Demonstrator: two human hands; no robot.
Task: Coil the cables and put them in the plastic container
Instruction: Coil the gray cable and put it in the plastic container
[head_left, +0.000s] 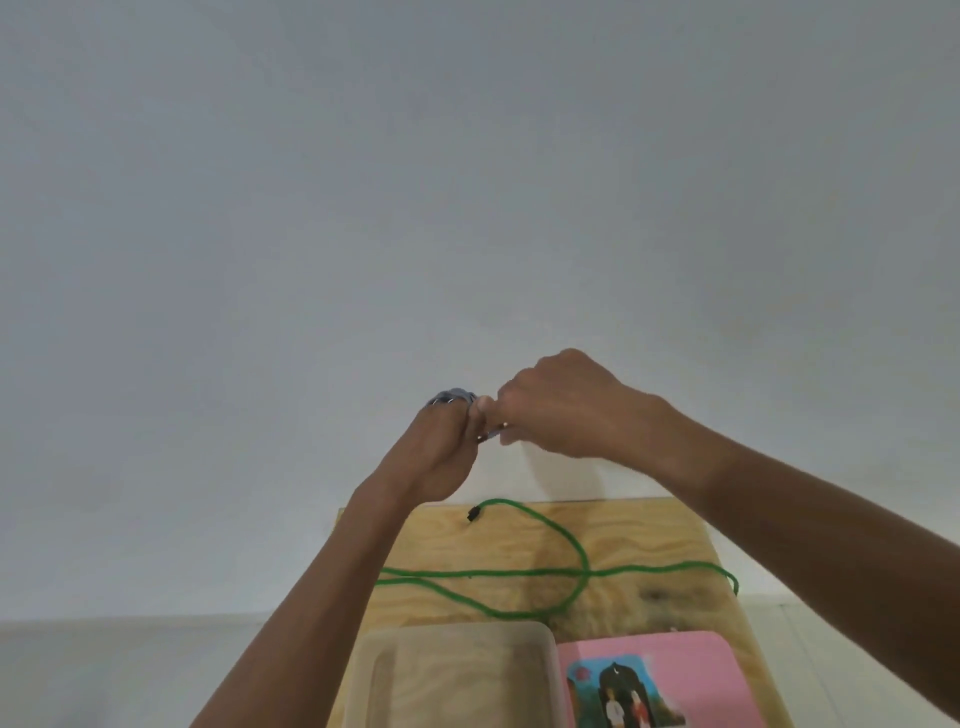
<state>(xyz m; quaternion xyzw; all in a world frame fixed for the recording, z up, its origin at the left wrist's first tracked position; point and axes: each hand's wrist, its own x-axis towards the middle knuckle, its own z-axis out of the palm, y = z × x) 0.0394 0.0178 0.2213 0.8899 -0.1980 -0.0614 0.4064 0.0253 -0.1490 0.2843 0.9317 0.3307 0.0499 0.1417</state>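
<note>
Both hands are raised together above the far edge of the plywood bench (670, 525), in front of a plain pale wall (467, 182). The left hand (441, 452) has its fingers curled round a small grey coiled cable (453, 397), whose loops show just over its knuckles. The right hand (558, 408) meets it from the right, its fingers bent and pinching the loose end of that same cable, where a small metal-tipped plug (491, 432) peeks out between the two hands. On the bench below lies a green cable (519, 573), uncoiled: its black plug (474, 515) rests near the far edge, and from there the cord sweeps in a wide loop toward the middle, crosses itself, and runs out to both the left and right edges. Closer in, at the near left part of the bench, stands the clear plastic container (457, 636); nothing can be seen lying inside it. Just beside it on the right, touching or nearly so, lies a pink lid (691, 660) with a printed picture of two figures on it.
</note>
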